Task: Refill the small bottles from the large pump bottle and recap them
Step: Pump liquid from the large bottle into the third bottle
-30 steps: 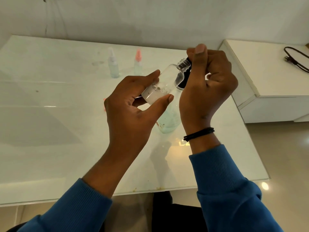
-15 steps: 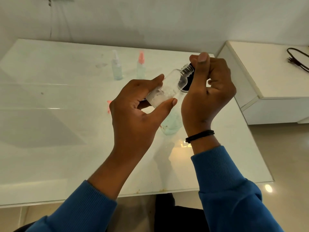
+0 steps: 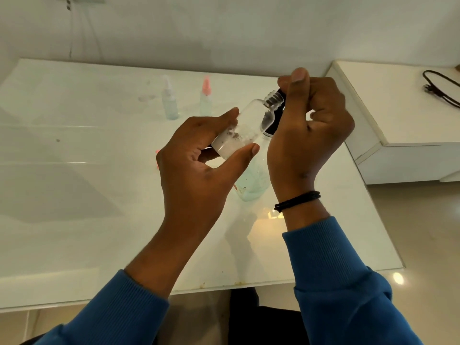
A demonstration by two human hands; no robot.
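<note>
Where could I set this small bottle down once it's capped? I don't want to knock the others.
The table shows bare glass left of the left hand, before the clear-capped spray bottle and the pink-capped one. It is crowded under the hands, where the large bottle stands beneath the small bottle and the right hand.

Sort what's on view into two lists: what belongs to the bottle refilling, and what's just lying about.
Part of the job:
- clear small bottle, held tilted by the left hand
- large pump bottle; the right hand grips its black top
- two capped small bottles

Lying about:
- black cable on the white cabinet
</note>
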